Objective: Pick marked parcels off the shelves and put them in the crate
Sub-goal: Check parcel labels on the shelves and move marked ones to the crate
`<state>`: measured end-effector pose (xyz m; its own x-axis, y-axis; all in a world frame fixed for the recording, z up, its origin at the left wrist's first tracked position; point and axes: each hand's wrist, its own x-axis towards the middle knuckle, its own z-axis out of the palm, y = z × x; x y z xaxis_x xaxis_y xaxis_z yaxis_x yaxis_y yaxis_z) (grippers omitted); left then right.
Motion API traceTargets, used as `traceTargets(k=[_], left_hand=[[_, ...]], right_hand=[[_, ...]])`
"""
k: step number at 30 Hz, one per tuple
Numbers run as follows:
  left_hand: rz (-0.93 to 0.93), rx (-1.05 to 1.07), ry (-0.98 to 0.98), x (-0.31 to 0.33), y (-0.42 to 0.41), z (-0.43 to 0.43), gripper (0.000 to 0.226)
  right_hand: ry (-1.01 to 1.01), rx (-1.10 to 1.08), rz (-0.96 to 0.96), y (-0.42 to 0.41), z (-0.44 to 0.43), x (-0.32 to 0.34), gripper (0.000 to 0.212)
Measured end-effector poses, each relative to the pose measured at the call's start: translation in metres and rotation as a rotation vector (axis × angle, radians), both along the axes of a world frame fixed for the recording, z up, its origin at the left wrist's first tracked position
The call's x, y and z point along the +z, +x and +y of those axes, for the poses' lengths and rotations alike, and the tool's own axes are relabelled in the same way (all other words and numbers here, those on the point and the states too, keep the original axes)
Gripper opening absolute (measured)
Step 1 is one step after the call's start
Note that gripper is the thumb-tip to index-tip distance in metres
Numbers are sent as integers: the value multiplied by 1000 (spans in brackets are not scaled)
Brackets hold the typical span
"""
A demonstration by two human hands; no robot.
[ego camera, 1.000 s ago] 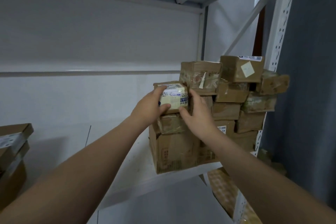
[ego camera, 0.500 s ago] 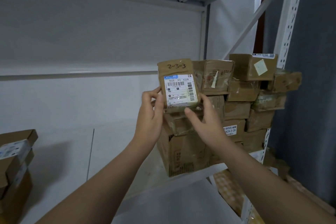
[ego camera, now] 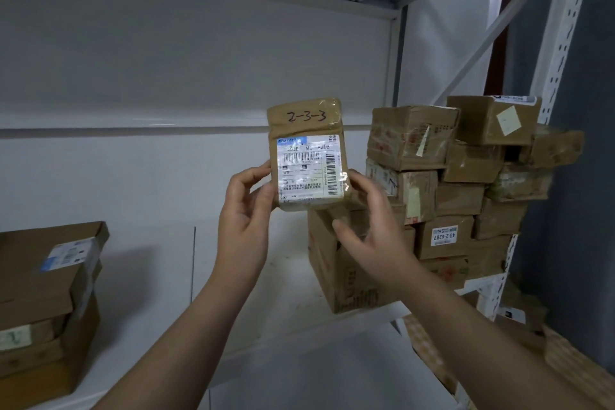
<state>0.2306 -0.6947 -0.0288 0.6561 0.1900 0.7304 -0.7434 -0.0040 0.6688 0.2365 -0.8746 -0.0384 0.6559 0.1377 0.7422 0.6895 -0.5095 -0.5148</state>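
Before shelves — both hands (ego camera: 244,223) hold parcel (ego camera: 307,156).

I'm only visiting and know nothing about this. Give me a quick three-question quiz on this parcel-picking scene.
1. True or false: the parcel lies on the box stack.
2. Which code is handwritten on it? A) 2-3-3 B) 4-1-7 C) 9-9-9
3. Fill in: the box stack stands to the parcel's ___.
Key: 1 false, left hand and right hand hold it up; 2 A; 3 right.
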Motion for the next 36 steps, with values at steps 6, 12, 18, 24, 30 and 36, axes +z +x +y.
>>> traceTargets(k=[6, 12, 18, 24, 30, 36], left_hand=[[69, 24, 83, -2, -4, 25, 34], [126, 98, 141, -7, -8, 37, 31], [43, 128, 216, -18, -19, 44, 29], [76, 183, 270, -36, -41, 60, 58], [66, 413, 413, -47, -74, 115, 65], [81, 703, 649, -40, -106, 201, 62]], right_hand=[[197, 259, 157, -9, 21, 2, 53], [336, 314, 212, -5, 35, -7, 46], [459, 458, 332, 4, 44, -18, 40], [502, 543, 389, 3, 74, -27, 42], [350, 672, 356, -22, 134, -24, 75], [341, 676, 280, -37, 231, -25, 67]])
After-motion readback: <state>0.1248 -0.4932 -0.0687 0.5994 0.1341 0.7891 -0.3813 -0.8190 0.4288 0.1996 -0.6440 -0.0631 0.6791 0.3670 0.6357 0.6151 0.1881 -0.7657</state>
